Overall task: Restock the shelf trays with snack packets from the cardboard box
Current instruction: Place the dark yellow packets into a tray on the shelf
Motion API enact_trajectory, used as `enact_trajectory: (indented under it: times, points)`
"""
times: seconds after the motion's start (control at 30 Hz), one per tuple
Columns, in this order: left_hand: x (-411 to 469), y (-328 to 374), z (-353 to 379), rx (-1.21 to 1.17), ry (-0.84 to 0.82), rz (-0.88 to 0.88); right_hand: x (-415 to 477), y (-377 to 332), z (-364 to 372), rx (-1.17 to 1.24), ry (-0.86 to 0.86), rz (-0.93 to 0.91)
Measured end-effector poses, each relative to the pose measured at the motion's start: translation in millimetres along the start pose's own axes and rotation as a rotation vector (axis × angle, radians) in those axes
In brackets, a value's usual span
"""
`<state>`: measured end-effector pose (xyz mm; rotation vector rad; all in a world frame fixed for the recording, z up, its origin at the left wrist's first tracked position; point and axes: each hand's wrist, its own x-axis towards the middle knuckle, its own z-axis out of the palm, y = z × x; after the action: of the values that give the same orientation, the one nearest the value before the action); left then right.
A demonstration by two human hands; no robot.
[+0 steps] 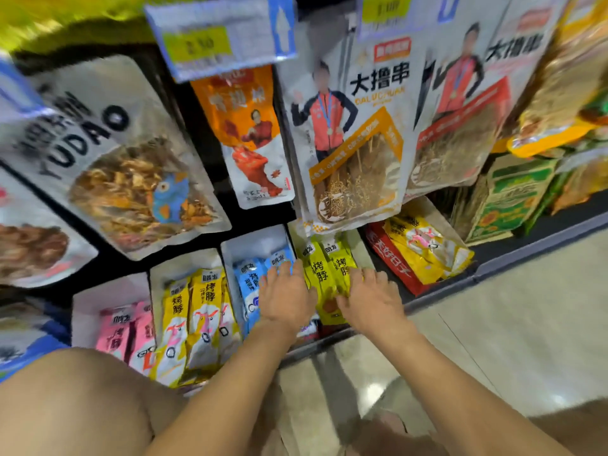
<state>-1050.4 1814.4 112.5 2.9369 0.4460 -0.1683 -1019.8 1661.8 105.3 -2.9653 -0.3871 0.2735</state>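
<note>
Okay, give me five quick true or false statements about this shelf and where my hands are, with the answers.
1. The yellow-green packets lie between the left hand and the right hand. True.
2. The pink packets stand in the tray right of the yellow-green packets. False: they are in the tray farthest left.
3. The blue packets stand in the tray just left of the yellow-green packets. True.
4. The left hand grips a price tag. False: the tag hangs high above, and that hand rests with fairly straight fingers down at the packets.
5. A large white bag hangs above the yellow-green packets. True.
</note>
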Motion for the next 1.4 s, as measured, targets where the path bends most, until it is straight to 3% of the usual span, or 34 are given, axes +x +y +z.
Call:
enact_trajectory:
  times: [0.43,0.53,0.9,1.13,1.4]
  points:
    - [-118.8,-51.0,-136.9,0.225,0.224,-0.032,-105.6,-59.1,-111.3,-0.217,0.300,-0.265]
    - [-143.8,-73.5,-167.3,0.218,0.338,-0.056,-116.2,-85.7,-142.5,-0.223,0.343,-0.366]
    - [-260.8,-186.1,-251.4,0.251,0.572,-0.386,-174.6,-227.1,-205.5,-0.196,0.510,-0.722]
    - [-327.8,-258.6,-252.5,0.280,0.599,-0.592,-216.6,-333.8,-195.1,-0.124,0.504,-0.962]
    - [-394.4,-349.5,-206.2,0.191,0.537,-0.877,-253.8,-439.0,-123.2,-0.146,0.405,-1.169]
